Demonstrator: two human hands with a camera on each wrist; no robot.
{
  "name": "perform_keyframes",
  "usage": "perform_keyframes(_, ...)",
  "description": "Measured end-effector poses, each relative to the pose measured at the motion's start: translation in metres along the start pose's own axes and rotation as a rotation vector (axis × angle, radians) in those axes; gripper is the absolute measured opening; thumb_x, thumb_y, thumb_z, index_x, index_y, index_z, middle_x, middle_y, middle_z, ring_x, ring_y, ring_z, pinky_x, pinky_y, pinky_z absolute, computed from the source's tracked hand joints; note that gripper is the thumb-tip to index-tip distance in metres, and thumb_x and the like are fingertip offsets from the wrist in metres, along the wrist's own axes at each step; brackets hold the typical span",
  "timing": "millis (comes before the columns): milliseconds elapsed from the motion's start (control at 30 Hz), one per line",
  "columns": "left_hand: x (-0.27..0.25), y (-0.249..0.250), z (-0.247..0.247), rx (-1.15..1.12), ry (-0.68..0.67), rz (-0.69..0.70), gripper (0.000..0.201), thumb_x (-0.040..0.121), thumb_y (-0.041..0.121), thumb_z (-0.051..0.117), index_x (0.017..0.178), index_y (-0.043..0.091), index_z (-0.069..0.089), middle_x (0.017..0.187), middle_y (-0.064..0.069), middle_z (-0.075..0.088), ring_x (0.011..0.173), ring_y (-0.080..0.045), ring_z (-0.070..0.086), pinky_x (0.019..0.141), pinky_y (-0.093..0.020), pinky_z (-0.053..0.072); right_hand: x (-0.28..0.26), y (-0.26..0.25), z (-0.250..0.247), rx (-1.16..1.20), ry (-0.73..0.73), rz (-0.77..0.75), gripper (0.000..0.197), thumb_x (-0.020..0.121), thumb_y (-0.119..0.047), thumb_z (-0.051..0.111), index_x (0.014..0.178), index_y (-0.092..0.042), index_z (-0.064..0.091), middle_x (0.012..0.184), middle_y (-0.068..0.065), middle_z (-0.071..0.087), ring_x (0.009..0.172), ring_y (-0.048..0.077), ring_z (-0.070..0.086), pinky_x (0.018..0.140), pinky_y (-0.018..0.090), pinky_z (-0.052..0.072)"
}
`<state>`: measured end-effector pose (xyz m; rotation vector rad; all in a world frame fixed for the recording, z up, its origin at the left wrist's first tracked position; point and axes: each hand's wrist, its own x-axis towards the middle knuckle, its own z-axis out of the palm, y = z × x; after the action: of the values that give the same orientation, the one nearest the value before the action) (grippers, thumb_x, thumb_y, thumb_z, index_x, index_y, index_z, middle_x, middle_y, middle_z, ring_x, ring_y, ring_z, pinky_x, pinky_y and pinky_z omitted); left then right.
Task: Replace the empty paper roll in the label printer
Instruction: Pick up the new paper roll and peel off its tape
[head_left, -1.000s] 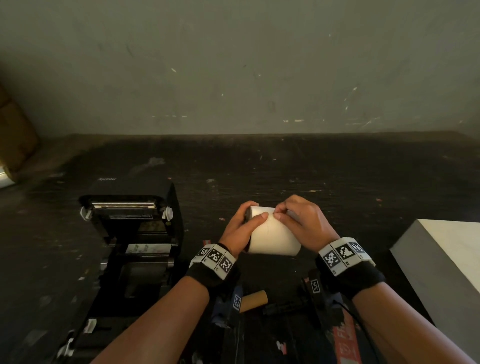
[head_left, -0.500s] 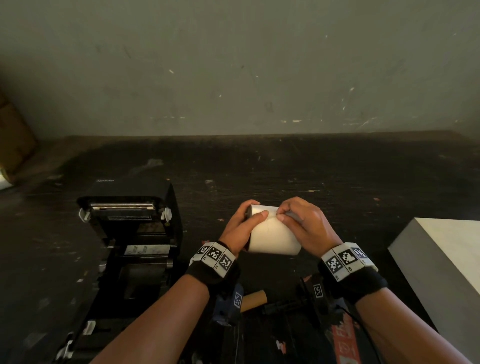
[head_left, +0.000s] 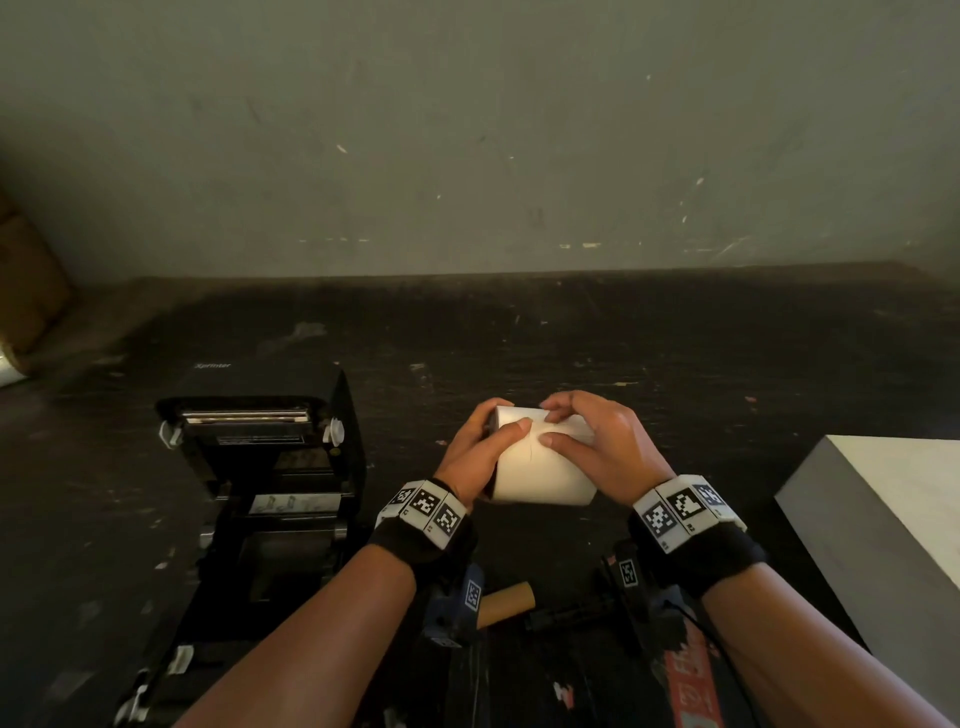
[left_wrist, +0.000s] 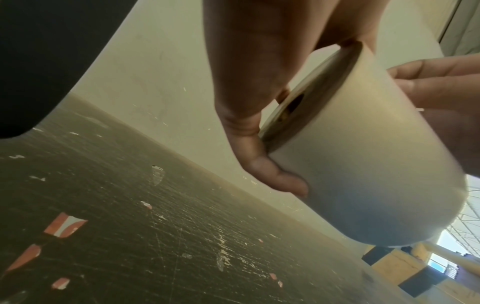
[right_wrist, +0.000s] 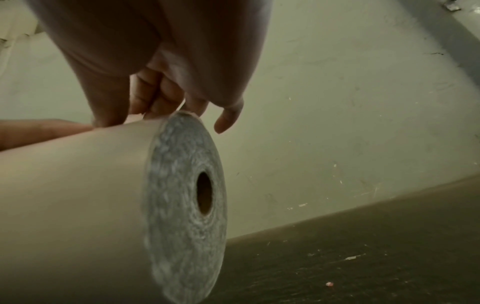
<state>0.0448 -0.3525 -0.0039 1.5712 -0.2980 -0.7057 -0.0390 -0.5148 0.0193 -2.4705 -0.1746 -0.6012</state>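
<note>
A full white paper roll (head_left: 540, 473) (left_wrist: 363, 156) (right_wrist: 78, 205) hangs above the dark table, held between both hands. My left hand (head_left: 480, 452) (left_wrist: 249, 115) grips its left end, thumb on top. My right hand (head_left: 597, 447) (right_wrist: 155, 82) curls over the top of the roll, fingertips picking at the paper's outer layer. The black label printer (head_left: 260, 483) stands to the left with its lid open and its roll bay showing. A brown empty cardboard core (head_left: 506, 603) lies on the table below my wrists.
A white block (head_left: 883, 519) sits at the right edge of the dark scratched table (head_left: 571, 338). A grey wall (head_left: 467, 130) rises behind it. A black cable and a red-lettered strip (head_left: 691, 686) lie near me.
The roll and both hands stay in nearly the same place. My right fingers have shifted a little on top of the roll.
</note>
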Motion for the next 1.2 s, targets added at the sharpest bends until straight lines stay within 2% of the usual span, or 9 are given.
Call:
perform_keyframes(200, -0.001, -0.001, -0.001, 0.023, -0.004, -0.01, 0.03, 0.088, 0.04, 0.059, 0.116, 0.04, 0.048, 0.121, -0.005, 0.052, 0.104, -0.026, 0.057, 0.072, -0.044, 0.056, 0.005, 0.002, 0.004, -0.067, -0.032, -0.078, 0.016, 0.085, -0.019, 0.065, 0.099, -0.013, 0.071, 0.098, 0.001, 0.066, 0.089, 0.004, 0.058, 0.08, 0.009, 0.039)
perform_keyframes(333, -0.001, 0.0, -0.003, 0.02, -0.001, -0.02, 0.032, 0.089, 0.039, 0.057, 0.119, 0.038, 0.047, 0.118, -0.003, 0.052, 0.102, -0.025, 0.057, 0.07, -0.044, 0.056, 0.002, 0.004, 0.001, -0.07, -0.036, -0.103, 0.015, 0.085, -0.019, 0.065, 0.097, -0.014, 0.072, 0.099, -0.002, 0.064, 0.089, 0.0, 0.055, 0.08, 0.002, 0.038)
perform_keyframes(467, 0.002, 0.0, -0.006, 0.042, 0.004, -0.018, 0.032, 0.089, 0.039, 0.058, 0.119, 0.038, 0.047, 0.121, -0.004, 0.051, 0.105, -0.028, 0.057, 0.077, -0.05, 0.056, -0.003, 0.005, -0.001, -0.022, -0.037, -0.087, 0.017, 0.084, -0.02, 0.065, 0.097, -0.013, 0.073, 0.103, -0.005, 0.061, 0.094, 0.0, 0.055, 0.085, 0.003, 0.039)
perform_keyframes(600, 0.002, 0.0, -0.005, 0.048, -0.005, -0.026, 0.03, 0.088, 0.039, 0.058, 0.116, 0.039, 0.048, 0.123, -0.005, 0.05, 0.106, -0.029, 0.056, 0.077, -0.051, 0.056, -0.004, 0.006, -0.006, -0.019, -0.076, -0.091, 0.025, 0.082, -0.03, 0.059, 0.097, -0.015, 0.073, 0.107, -0.008, 0.059, 0.099, -0.001, 0.054, 0.088, 0.003, 0.039)
perform_keyframes(700, 0.004, 0.0, -0.005, 0.054, -0.01, -0.023, 0.03, 0.089, 0.039, 0.058, 0.117, 0.04, 0.047, 0.123, -0.005, 0.048, 0.105, -0.029, 0.056, 0.074, -0.048, 0.057, -0.006, 0.009, -0.007, -0.024, -0.081, -0.103, 0.026, 0.082, -0.031, 0.058, 0.097, -0.015, 0.073, 0.109, -0.01, 0.057, 0.103, -0.003, 0.049, 0.089, 0.002, 0.036)
perform_keyframes(833, 0.007, -0.001, -0.005, 0.06, -0.012, -0.024, 0.029, 0.088, 0.039, 0.058, 0.115, 0.041, 0.048, 0.122, -0.004, 0.048, 0.105, -0.028, 0.056, 0.076, -0.049, 0.056, -0.012, 0.013, -0.007, -0.028, -0.058, -0.082, 0.018, 0.083, -0.024, 0.065, 0.096, -0.017, 0.074, 0.112, -0.012, 0.054, 0.107, -0.004, 0.046, 0.087, 0.004, 0.037)
perform_keyframes(967, 0.009, -0.004, -0.006, 0.045, -0.008, -0.034, 0.03, 0.086, 0.042, 0.06, 0.114, 0.041, 0.049, 0.123, -0.004, 0.049, 0.108, -0.03, 0.056, 0.081, -0.055, 0.055, -0.017, 0.013, -0.004, -0.025, -0.03, -0.057, 0.013, 0.082, -0.017, 0.07, 0.093, -0.018, 0.075, 0.114, -0.013, 0.054, 0.109, 0.005, 0.051, 0.088, 0.012, 0.038)
perform_keyframes(1200, 0.01, -0.005, -0.007, 0.039, -0.008, -0.037, 0.029, 0.085, 0.042, 0.061, 0.113, 0.042, 0.05, 0.125, -0.005, 0.048, 0.109, -0.031, 0.055, 0.079, -0.054, 0.055, -0.019, 0.013, -0.006, -0.029, -0.055, -0.024, 0.014, 0.082, -0.018, 0.069, 0.094, -0.018, 0.075, 0.116, -0.013, 0.054, 0.111, 0.003, 0.049, 0.087, 0.01, 0.038)
